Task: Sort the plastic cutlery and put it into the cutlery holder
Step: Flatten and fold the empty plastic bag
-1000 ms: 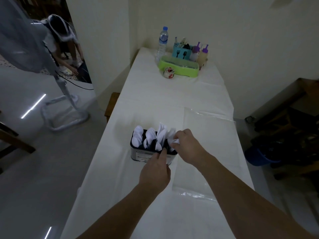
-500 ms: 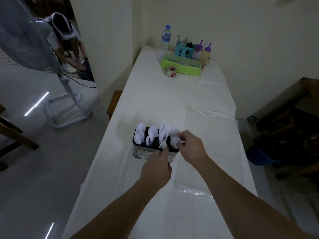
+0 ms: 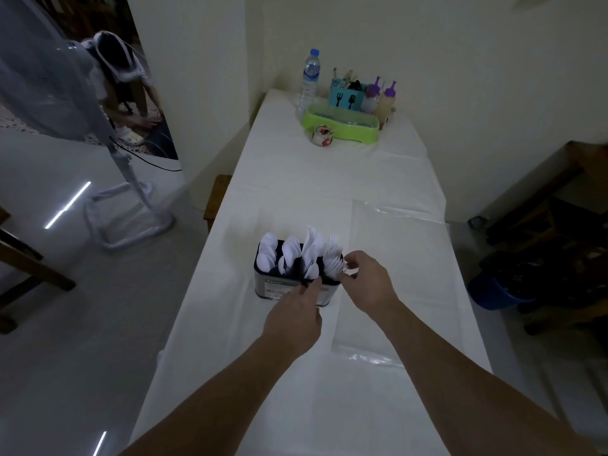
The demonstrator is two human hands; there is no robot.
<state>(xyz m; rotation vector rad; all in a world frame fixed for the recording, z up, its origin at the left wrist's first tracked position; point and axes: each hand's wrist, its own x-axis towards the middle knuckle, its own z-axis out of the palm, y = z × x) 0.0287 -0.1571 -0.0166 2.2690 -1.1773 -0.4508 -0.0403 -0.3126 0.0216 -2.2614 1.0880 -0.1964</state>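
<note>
The cutlery holder (image 3: 296, 284) stands on the white table (image 3: 329, 179), its compartments filled with white spoons (image 3: 268, 251), knives (image 3: 311, 248) and forks (image 3: 334, 258) standing handle down. The right hand (image 3: 368, 284) pinches the head of a fork at the holder's right end; the left hand (image 3: 292, 319) rests fingertips on the near rim, though whether it truly grips cannot be told. The danger is the holder itself — it looks light and top-heavy, so a sideways tug on a snagged fork could tip it and spill the sorted pieces. Interlocked tines could also drag a neighbouring fork out — a slow, straight push would likely avoid both.
</note>
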